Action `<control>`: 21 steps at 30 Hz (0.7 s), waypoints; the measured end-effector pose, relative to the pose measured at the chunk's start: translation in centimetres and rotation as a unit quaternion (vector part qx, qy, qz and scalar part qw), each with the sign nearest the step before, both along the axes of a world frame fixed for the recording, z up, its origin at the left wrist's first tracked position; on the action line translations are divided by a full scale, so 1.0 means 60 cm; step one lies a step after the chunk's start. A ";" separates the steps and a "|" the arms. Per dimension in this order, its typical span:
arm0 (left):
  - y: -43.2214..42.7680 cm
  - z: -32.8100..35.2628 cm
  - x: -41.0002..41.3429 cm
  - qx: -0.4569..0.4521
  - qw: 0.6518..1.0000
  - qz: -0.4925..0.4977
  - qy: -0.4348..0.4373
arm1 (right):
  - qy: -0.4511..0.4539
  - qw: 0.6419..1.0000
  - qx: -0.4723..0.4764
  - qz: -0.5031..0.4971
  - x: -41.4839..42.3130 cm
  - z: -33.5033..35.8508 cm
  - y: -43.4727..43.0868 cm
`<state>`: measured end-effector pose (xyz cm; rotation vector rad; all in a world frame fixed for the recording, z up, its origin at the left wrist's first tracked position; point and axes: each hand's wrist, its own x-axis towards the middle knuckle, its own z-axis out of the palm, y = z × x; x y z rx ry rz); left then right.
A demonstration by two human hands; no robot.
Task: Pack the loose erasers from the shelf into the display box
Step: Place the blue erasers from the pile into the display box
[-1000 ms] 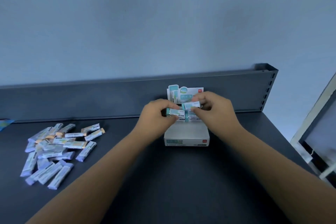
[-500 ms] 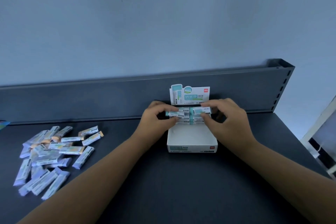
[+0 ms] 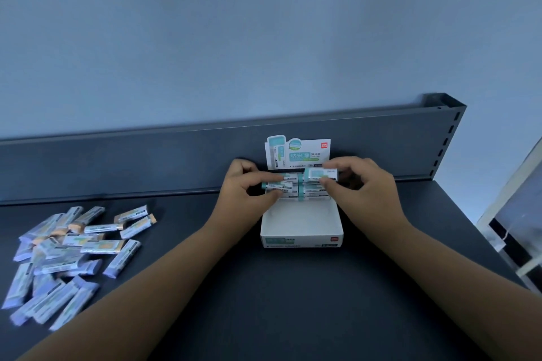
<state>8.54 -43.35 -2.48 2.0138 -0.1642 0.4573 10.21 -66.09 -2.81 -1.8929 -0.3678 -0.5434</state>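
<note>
While both held erasers are lying with their long axes running left to right, the left eraser (image 3: 278, 186) is tilting a little and showing its barcode side upward, and the right eraser (image 3: 321, 174) is sitting higher and nearly level, its teal-and-white face turning toward the camera. The left hand (image 3: 243, 187) is pinching the left eraser, thumb on the near edge and curled fingers over the far edge. The right hand (image 3: 363, 187) is pinching the right eraser the same way, its fingers barely parted beyond the eraser's width. The two erasers are sitting almost end to end over the back of the box (image 3: 302, 231).

Directly under the fingertips, a row (image 3: 311, 193) of packed erasers is filling the back of the box, each one lying left to right too; whether the held erasers are touching that row I cannot tell. Nearer than the thumbs, the white box floor is showing bare. Just beyond the fingers, the box's printed card (image 3: 299, 152) is standing upright against the rail (image 3: 117, 164).

Well to the left of the left fingers, a pile (image 3: 73, 252) of wrapped packets is lying scattered at many angles on the dark shelf (image 3: 264, 302). Beyond the rail, a plain blue-grey wall (image 3: 234, 38) is rising. Far right of the right fingers, a white-edged frame (image 3: 516, 214) is showing at the picture's edge.
</note>
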 end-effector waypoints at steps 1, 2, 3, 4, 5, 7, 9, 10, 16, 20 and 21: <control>0.000 -0.001 0.000 0.014 1.000 0.001 -0.011 | 0.011 1.000 0.010 0.005 0.002 0.000 0.000; 0.000 -0.002 0.001 0.026 1.000 0.001 -0.017 | 0.013 1.000 0.014 0.011 0.003 0.001 -0.001; -0.001 -0.002 0.001 0.035 0.999 0.003 -0.022 | 0.011 1.000 0.013 0.016 0.004 0.002 -0.001; -0.001 -0.003 0.001 0.039 0.999 0.004 -0.024 | 0.010 1.000 0.013 0.019 0.004 0.003 -0.002; -0.002 -0.003 0.001 0.037 0.999 0.004 -0.022 | 0.014 1.000 0.016 0.021 0.005 0.005 -0.002; -0.002 -0.003 0.000 0.022 1.000 0.002 -0.013 | 0.033 0.999 0.026 0.022 0.006 0.006 -0.001; -0.002 -0.002 0.000 0.019 1.000 0.001 -0.013 | 0.052 0.998 0.031 0.028 0.008 0.007 0.000; -0.002 -0.003 0.000 0.020 1.000 0.001 -0.016 | 0.061 0.997 0.032 0.031 0.009 0.007 0.001; 0.001 -0.005 0.004 0.002 1.000 0.000 -0.024 | 0.104 0.993 0.041 0.035 0.011 0.009 -0.001; 0.002 -0.005 0.004 -0.016 1.000 -0.005 -0.016 | 0.111 0.992 0.032 0.046 0.010 0.009 0.001; 0.002 -0.004 0.004 -0.020 1.000 -0.007 -0.014 | 0.111 0.992 0.028 0.047 0.010 0.009 0.002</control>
